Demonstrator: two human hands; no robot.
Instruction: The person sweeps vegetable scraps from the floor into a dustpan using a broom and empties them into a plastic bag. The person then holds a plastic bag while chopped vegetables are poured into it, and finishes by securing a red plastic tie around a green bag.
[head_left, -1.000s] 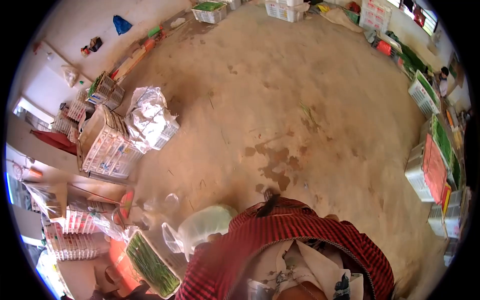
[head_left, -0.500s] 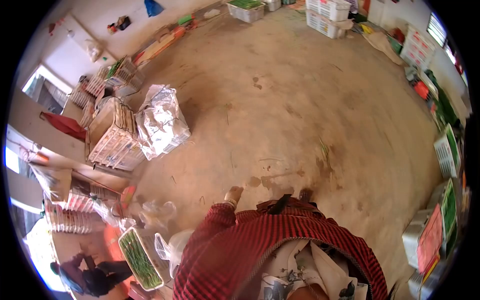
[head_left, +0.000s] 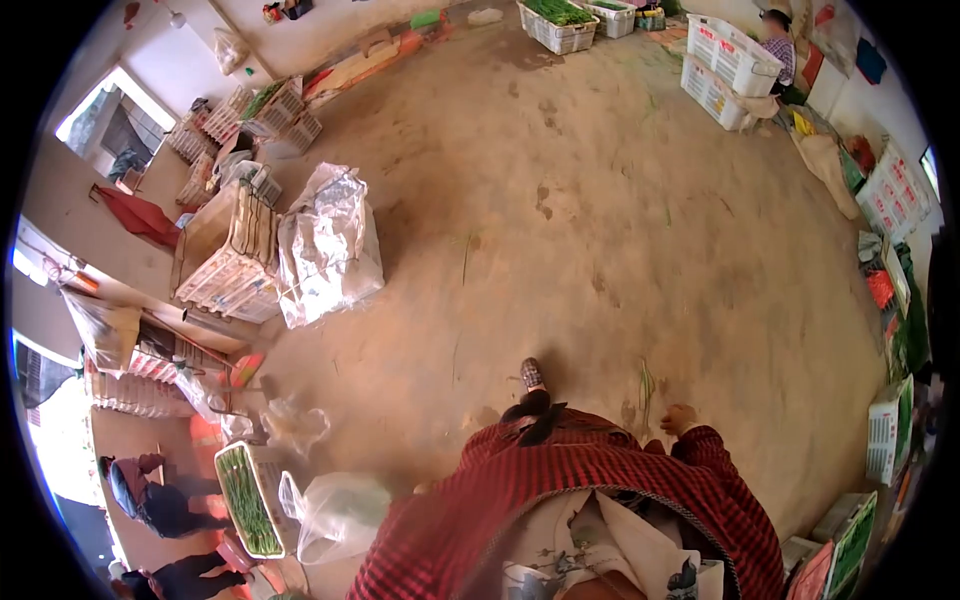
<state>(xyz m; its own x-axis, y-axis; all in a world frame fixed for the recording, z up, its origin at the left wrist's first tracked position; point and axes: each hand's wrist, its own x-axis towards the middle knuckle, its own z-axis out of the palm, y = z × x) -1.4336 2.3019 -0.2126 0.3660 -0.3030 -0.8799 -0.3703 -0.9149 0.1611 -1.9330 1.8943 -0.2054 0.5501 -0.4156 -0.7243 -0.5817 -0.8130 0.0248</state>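
My right hand [head_left: 680,419] hangs low in front of my red-and-black checked sleeve, over the floor, with nothing seen in it. Its fingers look loosely bent and apart. Only a small bit of my left hand [head_left: 427,487] shows past the edge of my checked jacket [head_left: 590,465]; its fingers are hidden. Nearest to that hand is a clear plastic bag [head_left: 345,515], puffed up and apart from it. Beside the bag stands a white crate [head_left: 282,500] filled with long green stalks [head_left: 243,495]. My patterned shoe [head_left: 532,374] is set forward on the floor.
A silvery wrapped stack [head_left: 330,245] stands on the left beside stacked crates [head_left: 235,260]. White crates [head_left: 733,60] stand at the back right, with a person [head_left: 778,50] behind them. Two people [head_left: 160,490] are at lower left. Crates of greens [head_left: 888,430] line the right wall.
My view has shifted and turned a little. My left hand has swung back almost out of sight, my right hand has come into view, and one foot has stepped forward.
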